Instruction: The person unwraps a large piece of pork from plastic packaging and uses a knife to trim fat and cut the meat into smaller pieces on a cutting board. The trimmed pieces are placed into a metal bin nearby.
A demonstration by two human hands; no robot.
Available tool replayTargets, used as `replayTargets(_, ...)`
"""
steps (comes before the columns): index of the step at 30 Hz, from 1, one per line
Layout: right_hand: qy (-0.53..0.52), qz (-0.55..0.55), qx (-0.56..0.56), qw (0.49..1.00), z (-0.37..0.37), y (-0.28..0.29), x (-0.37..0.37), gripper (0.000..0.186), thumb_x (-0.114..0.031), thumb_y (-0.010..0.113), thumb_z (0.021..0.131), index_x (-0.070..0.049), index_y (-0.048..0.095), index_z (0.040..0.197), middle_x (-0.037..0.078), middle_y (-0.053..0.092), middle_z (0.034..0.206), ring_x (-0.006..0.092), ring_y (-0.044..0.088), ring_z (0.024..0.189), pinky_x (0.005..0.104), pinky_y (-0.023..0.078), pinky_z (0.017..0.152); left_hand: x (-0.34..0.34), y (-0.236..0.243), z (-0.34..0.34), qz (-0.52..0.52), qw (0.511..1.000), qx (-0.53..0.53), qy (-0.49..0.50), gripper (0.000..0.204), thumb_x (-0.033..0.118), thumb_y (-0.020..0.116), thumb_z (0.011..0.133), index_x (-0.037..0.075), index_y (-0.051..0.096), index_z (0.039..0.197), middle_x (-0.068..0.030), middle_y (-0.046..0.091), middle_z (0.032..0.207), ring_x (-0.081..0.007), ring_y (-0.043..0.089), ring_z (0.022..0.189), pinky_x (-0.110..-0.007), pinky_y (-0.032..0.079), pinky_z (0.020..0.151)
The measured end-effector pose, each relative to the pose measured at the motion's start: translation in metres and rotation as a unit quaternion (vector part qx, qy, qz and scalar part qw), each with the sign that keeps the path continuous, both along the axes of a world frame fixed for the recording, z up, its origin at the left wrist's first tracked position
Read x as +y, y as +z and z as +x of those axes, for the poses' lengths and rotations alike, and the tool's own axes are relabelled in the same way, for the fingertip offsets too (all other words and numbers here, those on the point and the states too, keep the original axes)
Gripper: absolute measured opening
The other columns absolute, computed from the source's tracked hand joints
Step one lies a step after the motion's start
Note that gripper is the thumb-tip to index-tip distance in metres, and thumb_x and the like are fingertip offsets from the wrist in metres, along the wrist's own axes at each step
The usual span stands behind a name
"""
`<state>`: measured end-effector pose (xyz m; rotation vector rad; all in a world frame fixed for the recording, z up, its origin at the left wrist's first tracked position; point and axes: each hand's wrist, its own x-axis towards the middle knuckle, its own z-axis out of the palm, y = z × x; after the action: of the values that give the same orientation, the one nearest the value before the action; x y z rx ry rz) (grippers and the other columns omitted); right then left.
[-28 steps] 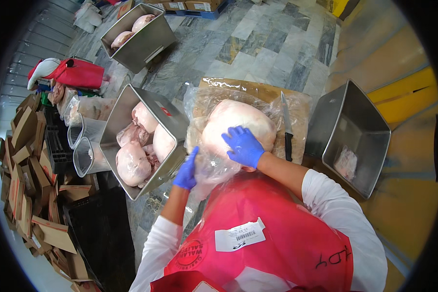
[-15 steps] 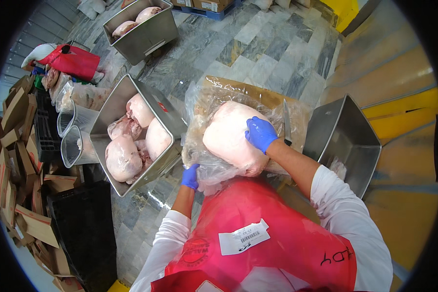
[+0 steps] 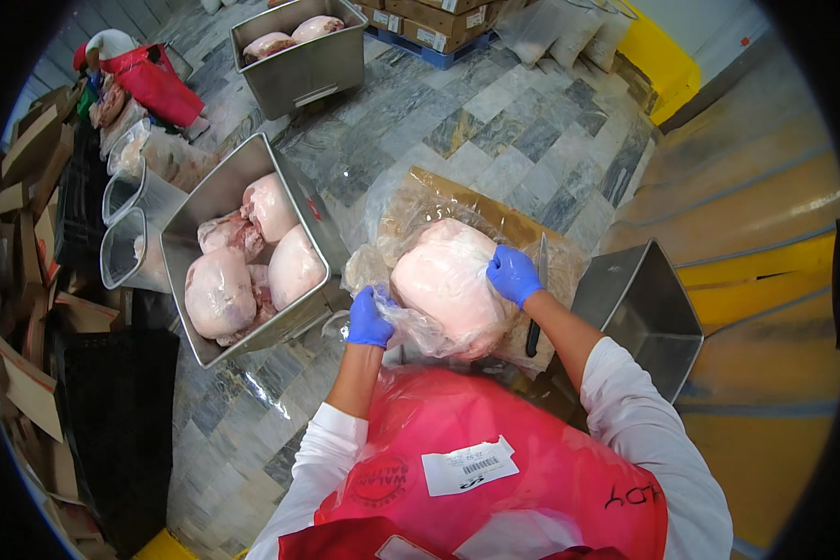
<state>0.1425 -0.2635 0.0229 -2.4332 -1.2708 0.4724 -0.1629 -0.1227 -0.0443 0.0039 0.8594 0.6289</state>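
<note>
Bunching clear plastic film (image 3: 414,322) in a curled left hand (image 3: 371,319), toward the near-left corner of the cardboard (image 3: 513,220)! Closing the right hand (image 3: 513,276) against the meat piece (image 3: 443,280), hard to tell whether pinching film. Lying mid-cardboard, toward the near edge: seemingly bared on top, not yet free of film around. Untouched knife (image 3: 544,261) beside the right edge; similar pieces (image 3: 219,294) already in the left-hand metal bin (image 3: 310,210).

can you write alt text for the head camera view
A person's blue-gloved left grip holds clear plastic beside a large pale piece of meat; the right grip is at its right edge. A knife lies to the right; metal bins stand either side.
</note>
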Motion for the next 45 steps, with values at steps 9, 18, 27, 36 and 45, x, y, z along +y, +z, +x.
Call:
replayTargets(9,0.144,0.265,0.238,0.923,0.006,0.065,-0.001,0.068,-0.046,0.076,0.088,-0.011,0.059,0.144,0.02,0.056,0.146,0.0381,0.058,0.128,0.0483,0.044,0.11,0.028,0.197,0.096,0.039,0.978,-0.182,-0.096,0.027,0.029,0.043,0.104,0.009,0.058,0.097,-0.0082,0.058,0.08,-0.0246,0.057,0.071,-0.04,0.053,0.07)
replayTargets(18,0.007,0.298,0.045,0.954,-0.015,0.006,-0.033,0.045,-0.029,0.075,0.082,-0.017,0.068,0.125,0.016,0.064,0.131,0.0394,0.064,0.113,0.0474,0.05,0.097,0.006,0.13,0.125,0.102,0.978,-0.098,-0.152,0.021,0.019,0.047,0.098,0.004,0.062,0.102,-0.0122,0.066,0.091,-0.0293,0.065,0.087,-0.048,0.057,0.083)
replayTargets(27,-0.179,0.315,0.194,0.912,-0.035,0.025,-0.072,0.029,-0.005,0.062,0.084,-0.005,0.074,0.11,0.022,0.073,0.103,0.0413,0.071,0.095,0.0454,0.056,0.083,-0.037,0.158,0.124,0.321,0.863,0.22,-0.323,0.041,0.003,0.07,0.083,-0.004,0.065,0.123,-0.011,0.07,0.112,-0.0251,0.068,0.1,-0.04,0.058,0.083)
replayTargets(36,0.075,0.209,0.323,0.92,0.007,0.066,-0.063,0.069,-0.021,0.079,0.088,-0.002,0.05,0.148,0.022,0.045,0.156,0.0349,0.044,0.144,0.0397,0.038,0.118,-0.036,0.188,0.034,0.448,0.805,0.207,-0.328,0.037,-0.003,0.069,0.081,-0.004,0.065,0.118,-0.0103,0.071,0.11,-0.0194,0.068,0.1,-0.033,0.056,0.084)
replayTargets(45,-0.032,0.173,0.078,0.981,0.116,-0.027,0.152,0.024,-0.021,0.069,0.086,-0.008,0.075,0.107,0.019,0.074,0.103,0.0385,0.071,0.099,0.0456,0.057,0.086,-0.042,0.125,-0.026,0.558,0.65,0.371,-0.358,0.039,0.007,0.074,0.082,0.0,0.068,0.12,-0.0174,0.075,0.106,-0.0282,0.074,0.092,-0.041,0.057,0.081)
